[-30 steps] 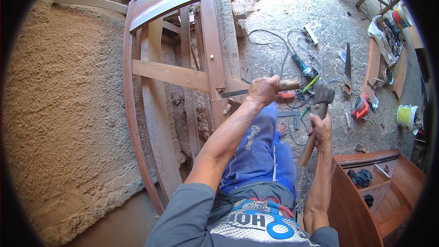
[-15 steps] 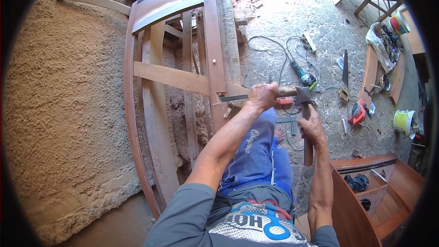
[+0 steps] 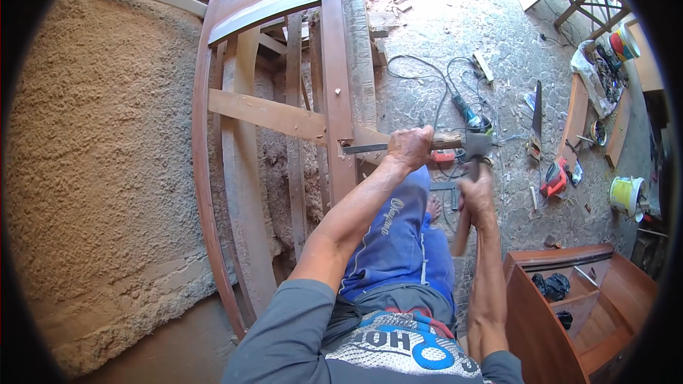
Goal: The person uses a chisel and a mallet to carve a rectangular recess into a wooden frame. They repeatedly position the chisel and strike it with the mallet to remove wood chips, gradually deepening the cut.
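My left hand (image 3: 410, 149) is wrapped round a long chisel (image 3: 368, 148), held nearly level. Its blade tip sits at a small notch in the right stile of a brown wooden frame (image 3: 341, 171). The wooden chisel handle (image 3: 447, 141) sticks out to the right of my fist. In my right hand (image 3: 477, 192) is a hammer (image 3: 478, 145), its head blurred and right at the butt of the chisel handle; whether they touch I cannot tell. The hammer's shaft slants down and left below my hand.
Pale boards stand under the frame, beside a rough wall (image 3: 107, 156). On the floor lie an angle grinder (image 3: 466, 112) with its cable, a handsaw (image 3: 537, 117), a red power tool (image 3: 554, 179) and a try square (image 3: 448, 192). A brown cabinet (image 3: 544, 313) stands at the lower right.
The hammer has tilted, its shaft's lower end swinging left, and its head is now blurred. The chisel stays at the notch. A wood chip beside the notch is gone from view.
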The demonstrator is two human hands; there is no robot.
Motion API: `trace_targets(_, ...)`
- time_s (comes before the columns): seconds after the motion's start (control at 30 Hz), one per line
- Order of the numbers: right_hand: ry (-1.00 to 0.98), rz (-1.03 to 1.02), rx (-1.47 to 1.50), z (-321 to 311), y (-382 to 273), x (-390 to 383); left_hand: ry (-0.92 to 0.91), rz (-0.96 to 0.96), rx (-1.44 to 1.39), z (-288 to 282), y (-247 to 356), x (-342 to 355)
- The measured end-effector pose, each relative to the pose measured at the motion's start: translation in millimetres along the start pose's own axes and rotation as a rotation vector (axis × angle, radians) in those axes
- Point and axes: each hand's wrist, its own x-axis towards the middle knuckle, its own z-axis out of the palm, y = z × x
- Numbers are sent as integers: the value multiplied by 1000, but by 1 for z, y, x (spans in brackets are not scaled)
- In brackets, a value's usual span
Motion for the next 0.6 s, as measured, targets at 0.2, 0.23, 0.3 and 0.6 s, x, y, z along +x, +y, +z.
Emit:
trace_targets(0.2, -150, 47, -38, -21, 13, -9, -197, -47, 1, -19, 7, 12)
trace_targets(0.23, -123, 59, 39, -16, 18, -9, -247, -50, -27, -30, 11, 14)
trace_targets(0.3, -113, 80, 149, -13, 26, -11, -282, -56, -11, -25, 5, 16)
trace_targets(0.6, -110, 122, 147, -14, 42, -27, -97, -5, -31, -16, 4, 13)
